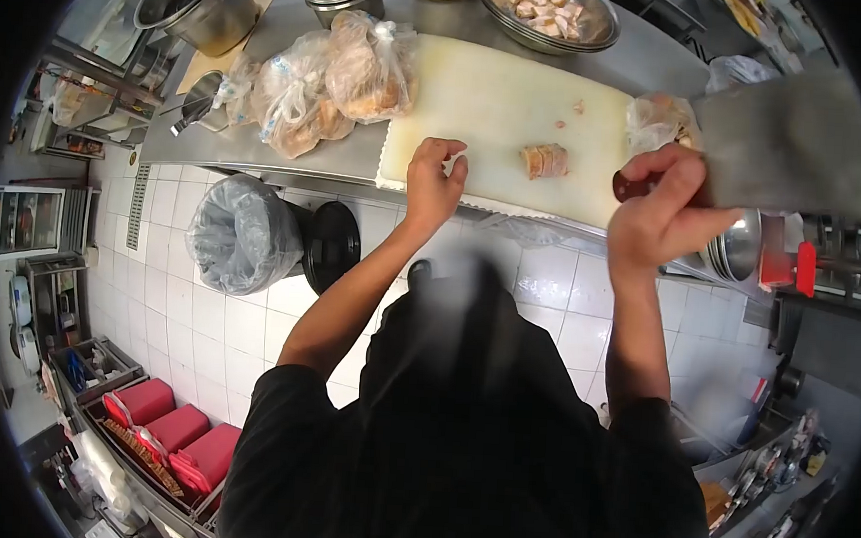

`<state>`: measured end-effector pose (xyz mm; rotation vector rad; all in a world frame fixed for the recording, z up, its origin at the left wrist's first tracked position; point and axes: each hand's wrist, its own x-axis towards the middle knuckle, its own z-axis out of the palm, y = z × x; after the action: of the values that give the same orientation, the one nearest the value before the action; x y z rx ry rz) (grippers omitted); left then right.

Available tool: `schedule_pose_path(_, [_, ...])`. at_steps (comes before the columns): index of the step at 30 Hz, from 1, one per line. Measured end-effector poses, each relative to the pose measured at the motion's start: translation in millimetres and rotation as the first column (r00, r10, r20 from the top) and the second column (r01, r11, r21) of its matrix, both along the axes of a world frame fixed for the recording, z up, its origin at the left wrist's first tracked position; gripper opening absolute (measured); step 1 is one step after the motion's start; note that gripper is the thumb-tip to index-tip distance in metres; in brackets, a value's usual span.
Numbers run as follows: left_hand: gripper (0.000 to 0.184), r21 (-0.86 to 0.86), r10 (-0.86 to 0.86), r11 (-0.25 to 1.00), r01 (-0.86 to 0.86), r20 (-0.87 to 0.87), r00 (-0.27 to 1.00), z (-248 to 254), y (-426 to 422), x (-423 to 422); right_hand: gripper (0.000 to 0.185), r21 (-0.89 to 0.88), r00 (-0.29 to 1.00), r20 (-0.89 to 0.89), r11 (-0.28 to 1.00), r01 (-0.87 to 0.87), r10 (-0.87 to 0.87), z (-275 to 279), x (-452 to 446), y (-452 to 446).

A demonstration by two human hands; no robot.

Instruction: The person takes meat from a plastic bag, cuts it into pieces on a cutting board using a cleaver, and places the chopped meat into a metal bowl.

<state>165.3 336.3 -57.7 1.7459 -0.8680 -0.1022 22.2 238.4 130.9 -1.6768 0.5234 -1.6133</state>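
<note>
In the head view my right hand (pixel 652 212) grips the dark reddish handle of a cleaver (pixel 797 142). Its broad grey blade reaches out to the right, above the end of the board. My left hand (pixel 436 184) is over the near left part of the white cutting board (pixel 479 86), fingers curled loosely, a gap to the thumb and nothing between them. Between the hands a small piece of meat (pixel 545 161) lies on the board, apart from both. Tiny meat scraps (pixel 579 107) sit farther back.
Plastic bags of meat (pixel 298 96) rest left of the board, and another bag (pixel 660 122) near the cleaver. Behind stands a metal bowl of cut chunks (pixel 549 17). A steel pot (pixel 196 13) is at the back left. Below the counter's edge is a lined bin (pixel 242 235).
</note>
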Motion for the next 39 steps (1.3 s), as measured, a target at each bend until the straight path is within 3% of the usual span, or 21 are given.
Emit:
schedule_pose_path(1, [0.017, -0.002, -0.002, 1.000, 0.002, -0.013, 1.000, -1, 1, 0, 0.020, -0.061, 0.938, -0.343, 0.998, 0.030, -0.049, -38, -19, -15])
schedule_pose_path(2, [0.018, 0.000, -0.017, 1.000, 0.017, -0.020, 1.000, -2, 0, 0, 0.015, -0.421, 0.690, -0.618, 0.900, 0.115, -0.377, -86, -26, -23])
schedule_pose_path(3, [0.018, 0.001, -0.031, 1.000, 0.031, -0.029, 0.999, -4, -1, -2, 0.016, -0.136, 0.331, -0.938, 0.988, -0.078, -0.103, -165, -46, -31])
schedule_pose_path(4, [0.019, 0.012, -0.057, 0.998, 0.058, -0.048, 0.997, -8, 2, -9, 0.021, 0.212, 0.346, -0.921, 0.976, 0.057, 0.179, -166, -46, -23])
schedule_pose_path(5, [0.020, -0.013, -0.076, 0.997, 0.077, 0.029, 0.997, -11, -12, -9, 0.024, 0.191, 0.193, -0.967, 0.974, 0.119, 0.166, -160, -41, -26])
schedule_pose_path(7, [0.022, 0.007, -0.118, 0.993, 0.119, 0.162, 0.980, -21, -13, -23, 0.022, 0.201, 0.223, -0.958, 0.977, 0.070, 0.181, -152, -37, -25])
schedule_pose_path(9, [0.024, 0.006, -0.177, 0.984, 0.177, 0.099, 0.979, -20, -39, -29, 0.021, 0.126, 0.298, -0.946, 0.992, -0.015, 0.125, -169, -44, -34])
schedule_pose_path(13, [0.025, -0.017, -0.295, 0.955, 0.295, 0.025, 0.955, -24, -71, -41, 0.022, 0.607, 0.300, -0.782, 0.777, 0.166, 0.546, -126, -40, -39])
schedule_pose_path(19, [0.024, 0.063, -0.298, 0.952, 0.300, -0.033, 0.954, -37, -66, -34, 0.025, 0.868, 0.436, -0.459, 0.495, 0.035, 0.774, -141, -57, -70])
schedule_pose_path(22, [0.025, 0.072, -0.304, 0.948, 0.310, -0.084, 0.949, -26, -59, -28, 0.022, 0.732, 0.465, -0.610, 0.681, 0.021, 0.642, -157, -55, -56])
schedule_pose_path(24, [0.026, 0.058, -0.303, 0.951, 0.304, -0.022, 0.953, -26, -56, -31, 0.022, 0.382, 0.489, -0.800, 0.924, -0.032, 0.348, -163, -57, -46])
schedule_pose_path(26, [0.027, 0.050, -0.283, 0.959, 0.280, 0.050, 0.958, -27, -56, -29, 0.021, -0.016, 0.579, -0.814, 0.995, -0.098, 0.044, -161, -54, -40])
schedule_pose_path(29, [0.027, 0.027, -0.247, 0.969, 0.245, 0.111, 0.963, -32, -58, -29, 0.021, -0.085, 0.708, -0.704, 0.996, -0.007, -0.055, -109, -36, -32])
schedule_pose_path(32, [0.027, -0.004, -0.196, 0.980, 0.197, 0.082, 0.977, -32, -50, -22, 0.022, 0.025, 0.868, -0.495, 0.997, 0.067, -0.046, -60, -21, -23])
schedule_pose_path(33, [0.026, 0.003, -0.191, 0.982, 0.191, 0.071, 0.979, -33, -46, -20, 0.023, 0.098, 0.865, -0.502, 0.992, 0.074, -0.015, -48, -20, -20])
schedule_pose_path(36, [0.026, 0.052, -0.176, 0.983, 0.174, 0.049, 0.983, -33, -39, -19, 0.019, -0.012, 0.723, -0.686, 0.994, 0.109, -0.088, -87, -22, -20])
schedule_pose_path(37, [0.026, 0.072, -0.173, 0.983, 0.170, 0.044, 0.984, -31, -38, -19, 0.019, 0.018, 0.471, -0.882, 0.999, 0.027, 0.003, -130, -33, -27])
schedule_pose_path(38, [0.026, 0.029, -0.177, 0.984, 0.175, 0.066, 0.982, -30, -39, -21, 0.022, 0.203, 0.192, -0.963, 0.978, 0.054, 0.190, -153, -37, -29])
schedule_pose_path(39, [0.026, -0.009, -0.181, 0.983, 0.183, 0.085, 0.980, -27, -38, -25, 0.022, 0.241, 0.226, -0.948, 0.969, 0.058, 0.223, -155, -37, -29])
